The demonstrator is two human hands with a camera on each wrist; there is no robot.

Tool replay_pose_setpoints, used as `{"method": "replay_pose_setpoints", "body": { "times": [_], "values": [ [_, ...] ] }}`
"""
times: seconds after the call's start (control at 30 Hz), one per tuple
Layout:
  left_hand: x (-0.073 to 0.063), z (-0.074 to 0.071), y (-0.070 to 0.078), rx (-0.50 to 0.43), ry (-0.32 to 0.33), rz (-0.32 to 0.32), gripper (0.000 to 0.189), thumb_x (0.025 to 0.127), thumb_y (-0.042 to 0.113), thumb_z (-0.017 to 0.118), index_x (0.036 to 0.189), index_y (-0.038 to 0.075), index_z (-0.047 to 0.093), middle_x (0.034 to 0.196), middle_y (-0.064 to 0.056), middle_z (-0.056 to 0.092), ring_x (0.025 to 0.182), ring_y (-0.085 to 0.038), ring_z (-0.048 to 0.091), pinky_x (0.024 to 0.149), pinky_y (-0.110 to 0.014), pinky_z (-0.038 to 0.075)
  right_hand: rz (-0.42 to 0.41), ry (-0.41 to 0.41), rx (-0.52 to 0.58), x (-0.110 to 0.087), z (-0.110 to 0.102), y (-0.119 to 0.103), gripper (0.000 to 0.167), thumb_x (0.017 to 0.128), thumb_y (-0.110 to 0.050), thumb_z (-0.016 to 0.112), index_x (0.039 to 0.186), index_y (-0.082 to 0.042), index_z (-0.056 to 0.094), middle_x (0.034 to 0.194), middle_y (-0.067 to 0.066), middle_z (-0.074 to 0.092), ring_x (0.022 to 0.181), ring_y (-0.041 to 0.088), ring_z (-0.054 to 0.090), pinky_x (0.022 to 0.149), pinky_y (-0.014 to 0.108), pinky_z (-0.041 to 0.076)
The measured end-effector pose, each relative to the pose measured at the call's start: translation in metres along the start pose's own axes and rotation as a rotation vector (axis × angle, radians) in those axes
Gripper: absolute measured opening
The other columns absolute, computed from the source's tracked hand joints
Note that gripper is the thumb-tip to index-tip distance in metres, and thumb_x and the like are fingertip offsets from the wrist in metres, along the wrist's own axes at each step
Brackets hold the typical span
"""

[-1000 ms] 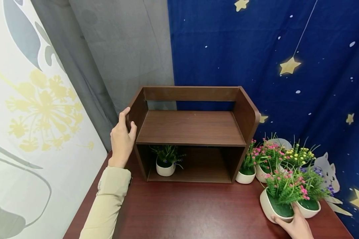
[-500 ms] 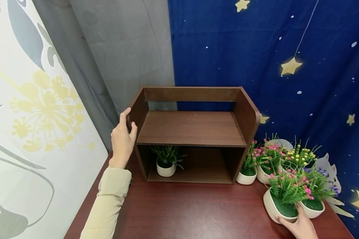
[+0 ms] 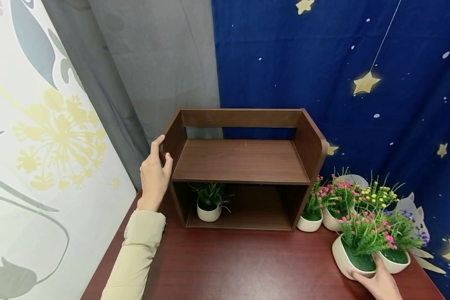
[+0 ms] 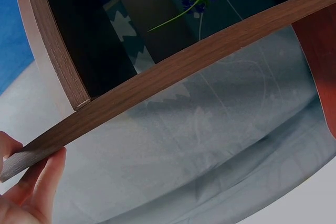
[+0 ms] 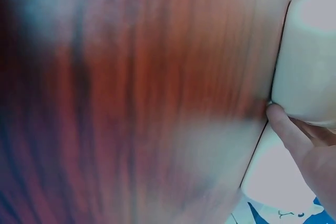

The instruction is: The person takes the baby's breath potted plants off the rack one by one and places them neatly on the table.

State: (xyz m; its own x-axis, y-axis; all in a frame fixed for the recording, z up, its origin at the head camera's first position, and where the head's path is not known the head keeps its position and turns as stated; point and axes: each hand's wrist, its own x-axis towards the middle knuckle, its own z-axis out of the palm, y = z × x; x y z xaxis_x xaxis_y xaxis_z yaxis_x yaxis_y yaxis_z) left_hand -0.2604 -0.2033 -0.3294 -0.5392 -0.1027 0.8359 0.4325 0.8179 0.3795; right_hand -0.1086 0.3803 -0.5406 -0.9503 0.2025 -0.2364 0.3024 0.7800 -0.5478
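My left hand (image 3: 153, 177) grips the left side panel of a dark brown wooden shelf (image 3: 240, 160). In the left wrist view, the thumb lies on one face of the panel and the fingers (image 4: 50, 177) on the other. At the lower right, my right hand (image 3: 376, 281) holds the white pot of a pink-flowered plant (image 3: 356, 254) by its near right side. In the right wrist view, its thumb (image 5: 286, 129) lies low on the white pot (image 5: 307, 66), close to the tabletop. A purple-flowered potted plant (image 3: 397, 250) stands right against it.
A potted plant (image 3: 208, 212) sits in the shelf's lower compartment, at left. Right of the shelf stand pink-flowered pots (image 3: 309, 223) and a yellow-flowered plant (image 3: 376, 196). Behind the reddish-brown table (image 3: 240, 266) hang a grey curtain (image 3: 161, 54) and a blue star curtain (image 3: 277, 54).
The pink-flowered plant in my right hand and the purple-flowered one beside it have shifted slightly right. My left hand stays on the shelf's side panel.
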Motion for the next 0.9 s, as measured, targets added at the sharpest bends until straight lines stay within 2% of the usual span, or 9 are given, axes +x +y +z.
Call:
{"method": "replay_pose_setpoints", "body": {
  "times": [0.27, 0.47, 0.6, 0.9],
  "values": [
    [0.0, -0.0003, 0.001, -0.002, -0.006, -0.005, 0.047, 0.09, 0.005, 0.054, 0.136, 0.014, 0.046, 0.053, -0.005, 0.037, 0.04, -0.014, 0.025, 0.041, -0.032, 0.025, 0.0, -0.006, 0.011, 0.0036, -0.0006, 0.0003, 0.114, 0.083, -0.05, 0.063, 0.136, 0.021, -0.008, 0.131, 0.049, 0.012, 0.119, 0.061, 0.022, 0.092, 0.062, 0.029],
    [-0.0003, -0.0001, 0.0009, -0.003, -0.003, -0.008, 0.047, 0.09, 0.005, 0.054, 0.136, 0.014, 0.046, 0.053, -0.004, 0.037, 0.04, -0.013, 0.025, 0.041, -0.032, 0.025, -0.005, 0.016, 0.015, 0.0043, -0.0007, -0.0002, 0.115, 0.083, -0.049, 0.064, 0.136, 0.02, -0.011, 0.131, 0.049, 0.013, 0.118, 0.062, 0.022, 0.091, 0.062, 0.028],
    [-0.0003, 0.0004, 0.0002, 0.003, 0.0, -0.009, 0.047, 0.09, 0.005, 0.054, 0.136, 0.015, 0.046, 0.053, -0.004, 0.037, 0.04, -0.011, 0.024, 0.041, -0.032, 0.025, -0.045, 0.056, 0.025, 0.005, 0.0, -0.0001, 0.113, 0.083, -0.047, 0.065, 0.137, 0.019, -0.01, 0.131, 0.049, 0.015, 0.116, 0.063, 0.023, 0.09, 0.064, 0.028],
    [-0.0002, 0.0001, 0.0008, 0.0, -0.004, -0.014, 0.047, 0.09, 0.005, 0.054, 0.136, 0.015, 0.046, 0.054, -0.005, 0.038, 0.04, -0.014, 0.025, 0.041, -0.032, 0.026, -0.086, 0.071, 0.055, 0.0059, 0.0006, 0.0006, 0.112, 0.084, -0.045, 0.064, 0.139, 0.014, -0.013, 0.134, 0.047, 0.012, 0.116, 0.063, 0.022, 0.088, 0.065, 0.027]
  ]
}}
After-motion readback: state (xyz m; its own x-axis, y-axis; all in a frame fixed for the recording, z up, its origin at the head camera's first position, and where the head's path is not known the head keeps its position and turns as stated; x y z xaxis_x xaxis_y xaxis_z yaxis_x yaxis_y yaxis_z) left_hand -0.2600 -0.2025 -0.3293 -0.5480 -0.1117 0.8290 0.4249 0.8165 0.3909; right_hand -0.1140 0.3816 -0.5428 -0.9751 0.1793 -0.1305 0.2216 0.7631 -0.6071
